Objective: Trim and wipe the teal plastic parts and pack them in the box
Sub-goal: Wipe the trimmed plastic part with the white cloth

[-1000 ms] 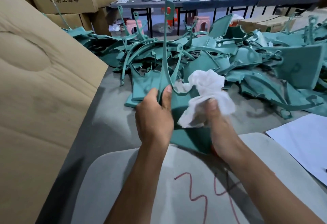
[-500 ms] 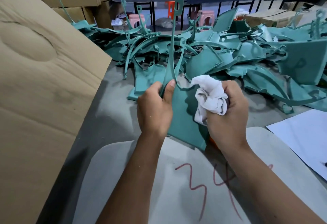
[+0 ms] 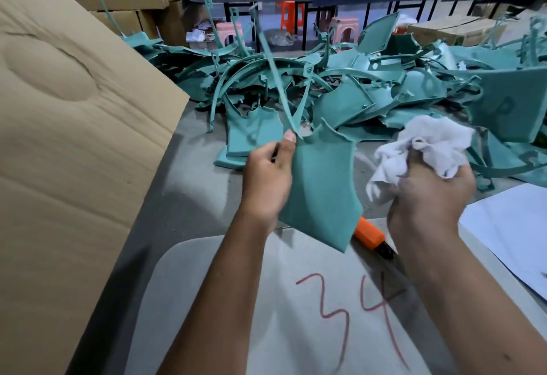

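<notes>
1 head-worn wide-angle view, forward and down, close over both hands, grey table point(image 3: 189, 197) beyond.

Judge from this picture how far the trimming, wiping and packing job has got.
Done: nothing shows as packed; the box's inside is out of view. In hand: the left hand holds one teal part, and the right hand grips a white rag lifted off it. An orange cutter lies beside it. Left: a big pile of parts waits behind.
</notes>
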`<state>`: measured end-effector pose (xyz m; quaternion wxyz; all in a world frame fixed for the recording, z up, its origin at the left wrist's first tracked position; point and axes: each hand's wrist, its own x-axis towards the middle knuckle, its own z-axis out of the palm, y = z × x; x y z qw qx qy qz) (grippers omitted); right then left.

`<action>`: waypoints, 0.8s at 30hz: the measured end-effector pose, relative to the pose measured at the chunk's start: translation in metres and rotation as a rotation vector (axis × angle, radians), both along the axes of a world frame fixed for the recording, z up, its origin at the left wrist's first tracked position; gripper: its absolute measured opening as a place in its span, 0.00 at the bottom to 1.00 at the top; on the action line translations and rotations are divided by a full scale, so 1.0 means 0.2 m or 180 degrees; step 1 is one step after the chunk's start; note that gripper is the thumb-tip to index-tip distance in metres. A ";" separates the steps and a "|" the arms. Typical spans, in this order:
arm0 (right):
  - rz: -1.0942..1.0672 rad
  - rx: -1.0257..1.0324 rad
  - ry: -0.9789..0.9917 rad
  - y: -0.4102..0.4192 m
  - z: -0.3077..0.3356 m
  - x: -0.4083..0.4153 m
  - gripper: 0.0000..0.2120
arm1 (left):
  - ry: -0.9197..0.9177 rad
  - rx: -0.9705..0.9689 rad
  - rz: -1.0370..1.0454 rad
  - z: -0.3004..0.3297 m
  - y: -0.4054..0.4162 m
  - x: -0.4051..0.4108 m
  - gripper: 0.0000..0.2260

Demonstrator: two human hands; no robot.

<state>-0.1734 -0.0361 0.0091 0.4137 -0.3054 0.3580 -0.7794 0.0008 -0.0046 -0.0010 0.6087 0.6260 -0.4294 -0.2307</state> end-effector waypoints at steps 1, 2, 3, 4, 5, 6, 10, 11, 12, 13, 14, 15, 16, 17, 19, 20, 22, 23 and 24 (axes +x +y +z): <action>-0.0031 0.0078 0.0015 -0.02 0.00 -0.02 0.08 | 0.0015 0.0036 0.0091 0.00 0.00 0.02 0.26; -0.0077 0.0133 0.0260 -0.03 0.00 -0.03 0.08 | -0.0149 0.0069 0.0330 0.00 0.01 0.05 0.26; -0.0058 0.0085 0.0502 -0.03 -0.02 -0.03 0.07 | -0.0328 0.0090 0.0582 0.00 0.01 0.07 0.26; 0.0157 -0.0009 0.0598 -0.01 -0.02 0.00 0.05 | -0.0429 0.0099 0.0771 0.01 0.02 0.09 0.25; 0.0629 -0.0076 0.0550 0.02 -0.02 0.04 0.06 | -0.0491 0.0079 0.0903 0.02 0.03 0.09 0.25; 0.1249 -0.0127 0.0476 0.06 -0.03 0.08 0.11 | -0.0591 0.0055 0.1012 0.02 0.04 0.09 0.25; 0.2594 0.0092 -0.0041 0.15 -0.03 0.19 0.28 | -0.0935 -0.0044 0.1243 0.03 0.06 0.04 0.23; 0.2443 0.0324 -0.0177 0.15 -0.03 0.18 0.25 | -0.1027 -0.0123 0.1262 0.04 0.06 0.03 0.23; 0.2297 0.0534 -0.0115 0.15 -0.03 0.18 0.21 | -0.1154 -0.0228 0.1290 0.05 0.07 0.02 0.22; 0.2350 0.0681 0.0058 0.14 -0.04 0.16 0.17 | -0.1300 -0.0332 0.1330 0.06 0.07 0.00 0.22; 0.2440 0.0757 0.0321 0.14 -0.05 0.16 0.12 | -0.1428 -0.0408 0.1370 0.07 0.08 -0.01 0.22; 0.2495 0.0756 0.0582 0.14 -0.05 0.15 0.09 | -0.1528 -0.0458 0.1405 0.07 0.08 -0.02 0.22; 0.2468 0.0680 0.0903 0.13 -0.06 0.14 0.09 | -0.1580 -0.0470 0.1427 0.07 0.08 -0.03 0.22; 0.2341 0.0470 0.1304 0.13 -0.06 0.13 0.11 | -0.1591 -0.0466 0.1430 0.06 0.08 -0.03 0.22; 0.1746 -0.0027 0.2366 0.11 -0.05 0.12 0.18 | -0.1449 -0.0439 0.1370 0.05 0.08 -0.01 0.22; 0.1423 -0.0161 0.2802 0.09 -0.06 0.12 0.19 | -0.1323 -0.0437 0.1319 0.04 0.08 0.00 0.22; 0.0886 -0.0245 0.3105 0.08 -0.05 0.15 0.20 | -0.1123 -0.0451 0.1262 0.05 0.07 0.00 0.23; 0.0682 -0.0197 0.2916 0.08 -0.05 0.16 0.20 | -0.1047 -0.0471 0.1279 0.06 0.07 0.01 0.23; 0.0566 -0.0065 0.2411 0.08 -0.05 0.14 0.19 | -0.0960 -0.0496 0.1329 0.06 0.06 0.01 0.23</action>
